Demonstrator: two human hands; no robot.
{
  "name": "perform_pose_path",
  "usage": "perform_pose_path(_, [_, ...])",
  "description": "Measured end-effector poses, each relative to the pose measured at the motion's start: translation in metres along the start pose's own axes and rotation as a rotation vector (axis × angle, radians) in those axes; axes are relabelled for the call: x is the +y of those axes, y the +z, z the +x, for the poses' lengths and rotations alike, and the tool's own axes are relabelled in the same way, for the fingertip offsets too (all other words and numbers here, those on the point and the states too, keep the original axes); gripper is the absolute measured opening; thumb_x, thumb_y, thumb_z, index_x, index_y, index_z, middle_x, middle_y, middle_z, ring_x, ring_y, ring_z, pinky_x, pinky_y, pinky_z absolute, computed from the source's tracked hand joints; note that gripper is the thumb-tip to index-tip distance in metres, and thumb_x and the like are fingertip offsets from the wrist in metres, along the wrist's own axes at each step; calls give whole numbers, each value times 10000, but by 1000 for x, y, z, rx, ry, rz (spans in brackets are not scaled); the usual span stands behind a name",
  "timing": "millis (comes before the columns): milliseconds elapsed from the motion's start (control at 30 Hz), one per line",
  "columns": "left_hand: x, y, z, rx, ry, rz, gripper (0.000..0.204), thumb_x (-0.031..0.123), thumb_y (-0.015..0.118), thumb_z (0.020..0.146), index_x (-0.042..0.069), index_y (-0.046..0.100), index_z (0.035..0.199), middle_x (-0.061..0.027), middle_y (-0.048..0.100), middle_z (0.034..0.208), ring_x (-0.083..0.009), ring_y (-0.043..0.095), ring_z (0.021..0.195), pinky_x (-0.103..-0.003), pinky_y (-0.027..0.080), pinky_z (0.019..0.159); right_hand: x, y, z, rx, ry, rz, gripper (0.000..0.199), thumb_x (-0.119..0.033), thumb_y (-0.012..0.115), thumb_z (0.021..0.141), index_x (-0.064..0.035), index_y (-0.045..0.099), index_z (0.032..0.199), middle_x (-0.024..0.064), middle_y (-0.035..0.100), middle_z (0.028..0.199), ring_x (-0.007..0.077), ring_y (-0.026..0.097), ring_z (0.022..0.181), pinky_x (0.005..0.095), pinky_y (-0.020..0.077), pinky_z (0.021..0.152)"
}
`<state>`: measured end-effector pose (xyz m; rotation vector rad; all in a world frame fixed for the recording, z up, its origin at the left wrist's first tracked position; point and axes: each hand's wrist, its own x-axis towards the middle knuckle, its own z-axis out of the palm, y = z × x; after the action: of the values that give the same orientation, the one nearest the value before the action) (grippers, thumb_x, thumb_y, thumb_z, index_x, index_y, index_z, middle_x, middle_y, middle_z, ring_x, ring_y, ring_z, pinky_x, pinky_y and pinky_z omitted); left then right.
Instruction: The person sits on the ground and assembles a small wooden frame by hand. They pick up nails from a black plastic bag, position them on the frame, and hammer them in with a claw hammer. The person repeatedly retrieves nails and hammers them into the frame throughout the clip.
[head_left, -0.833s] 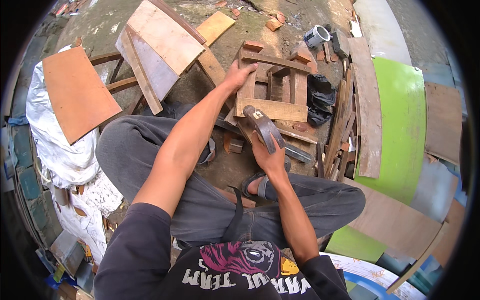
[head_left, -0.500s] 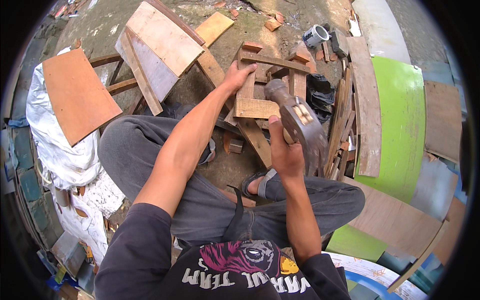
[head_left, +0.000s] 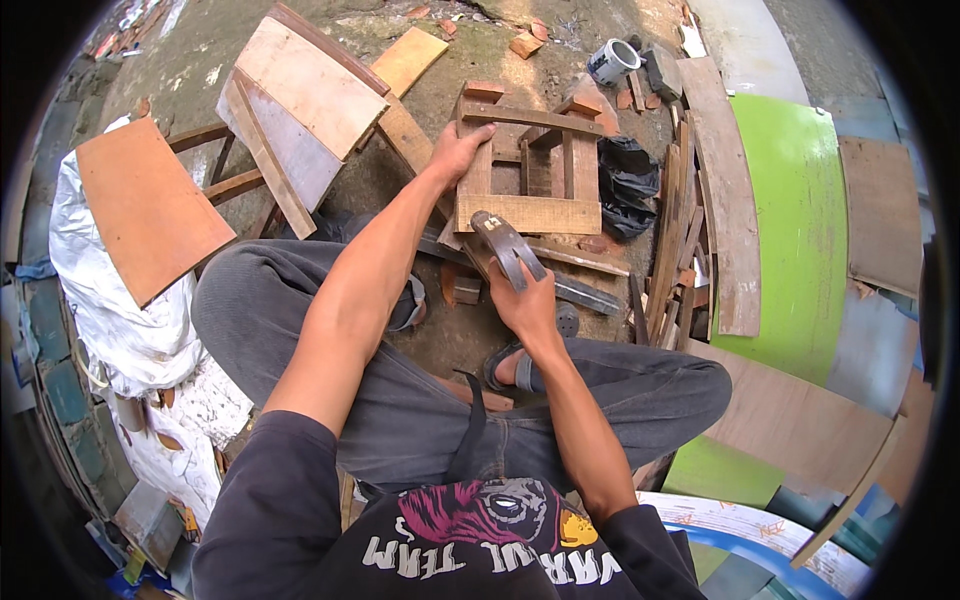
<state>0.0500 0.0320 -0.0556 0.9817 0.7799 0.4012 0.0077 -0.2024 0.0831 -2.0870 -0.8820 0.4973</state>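
Note:
A small wooden stool frame stands on the ground in front of my crossed legs, built of upright legs and crosspieces. My left hand is closed around its left upright near the top crosspiece. In my right hand is a claw hammer; its handle is mostly hidden by the fist. The hammer's striking end is at the lower edge of the front board, left of the middle; whether it touches is hard to tell. A dark bar and a wooden strip lie below the frame.
Planks and panels lean at the upper left, beside an orange-brown board on white sacking. To the right are stacked wood strips, a black plastic bag and a green panel. A can stands beyond.
My right hand has brought the hammer down and left, from over the frame's right side to the front board's lower edge. My left hand keeps its hold on the upright.

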Motion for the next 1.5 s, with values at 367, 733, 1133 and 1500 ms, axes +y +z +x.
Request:
perform_pose_path(367, [-15, -11, 11, 13, 39, 27, 474, 294, 745, 901, 8, 524, 1208, -109, 665, 877, -181, 653, 666, -334, 563, 593, -60, -21, 11, 254, -330, 22, 67, -48, 658, 913, 17, 673, 923, 151, 665, 720, 247, 646, 571, 335, 487, 550])
perform_pose_path(733, [-2, -1, -1, 5, 16, 12, 477, 290, 745, 898, -9, 520, 1194, -118, 669, 898, -186, 658, 694, -333, 562, 633, -6, 4, -16, 139, -3, 164, 263, -224, 647, 896, -8, 710, 1033, 287, 689, 887, 460, 677, 832, 455, 553, 740])
perform_pose_path(1133, [-4, -4, -1, 49, 57, 8, 448, 270, 747, 897, -22, 550, 1173, -127, 679, 965, -179, 658, 720, -324, 560, 656, -62, -23, 12, 120, -173, 114, 149, -135, 645, 953, 4, 673, 995, 168, 690, 826, 308, 680, 714, 385, 512, 633])
perform_pose_path(1500, [-3, -3, 1, 10, -15, 5, 640, 315, 805, 825, -67, 518, 1253, -196, 671, 1127, -236, 678, 952, -363, 550, 841, -9, -2, -24, 113, -42, 50, 204, -91, 676, 859, -41, 725, 1051, 227, 712, 844, 424, 699, 758, 421, 562, 680])
